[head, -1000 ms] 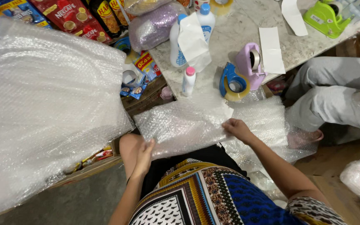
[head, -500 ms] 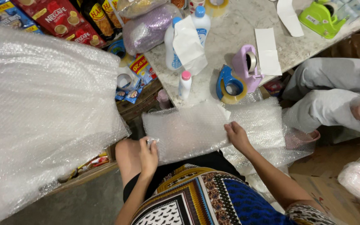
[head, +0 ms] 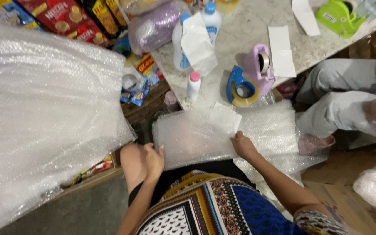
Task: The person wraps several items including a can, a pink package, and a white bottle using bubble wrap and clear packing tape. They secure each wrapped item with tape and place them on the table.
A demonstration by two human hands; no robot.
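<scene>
Two hands on one bubble-wrap sheet (head: 196, 137)
Left hand (head: 154, 159) fingers pinch its left edge; right hand (head: 242, 145) fingers pinch its middle. Counter (head: 240, 30): three tape dispensers, three bottles.

Clear bubble wrap (head: 196, 137), blue tape dispenser (head: 240, 85), lilac one (head: 257, 65).
</scene>
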